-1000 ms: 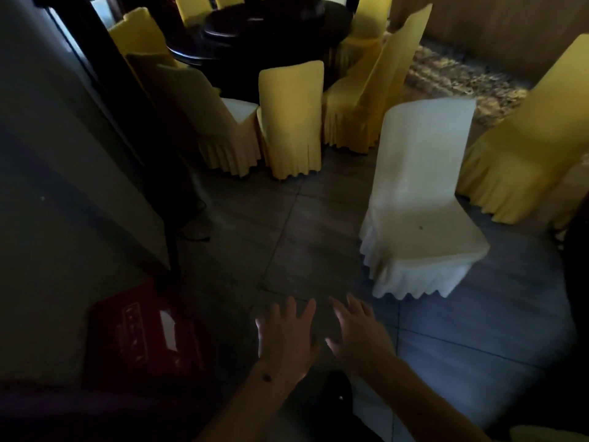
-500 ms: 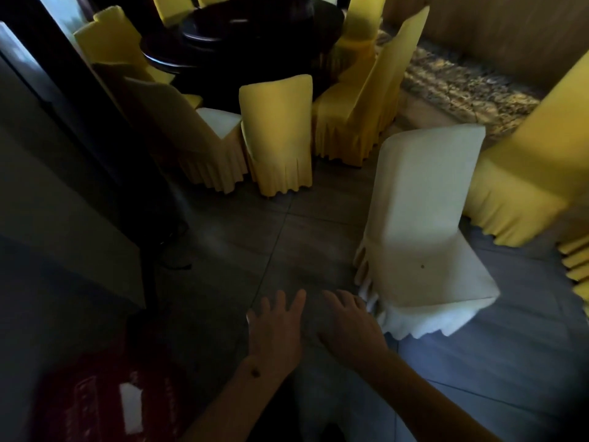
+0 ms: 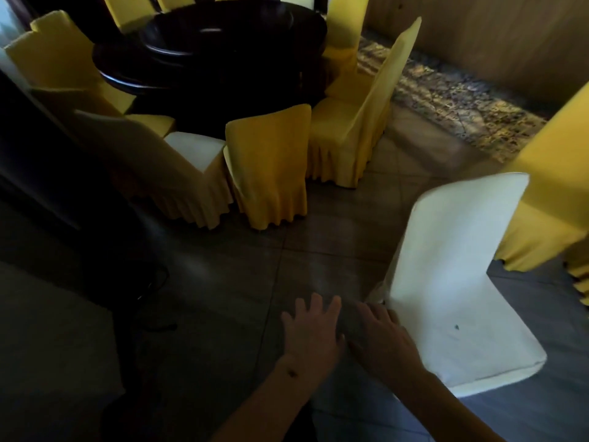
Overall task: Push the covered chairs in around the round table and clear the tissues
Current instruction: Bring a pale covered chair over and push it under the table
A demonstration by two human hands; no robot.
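The white-covered chair (image 3: 452,282) stands at the lower right of the frame, well apart from the round table (image 3: 210,52), its seat facing the lower right. The right hand (image 3: 379,336) reaches out just at the near left corner of its seat, fingers straight and slightly spread, holding nothing; whether it touches the cover cannot be told. The left hand (image 3: 310,333) hovers just beside it to the left over the tiled floor (image 3: 255,282), fingers spread, also holding nothing.

Farther up, yellow-covered chairs ring the dark table at the upper left: one (image 3: 271,164) with its back toward the camera, another (image 3: 353,122) to its right, and a paler one (image 3: 178,167) to its left. A further yellow-covered chair (image 3: 551,186) stands at the right edge, behind the white one. A patterned rug (image 3: 446,103) lies at the upper right.
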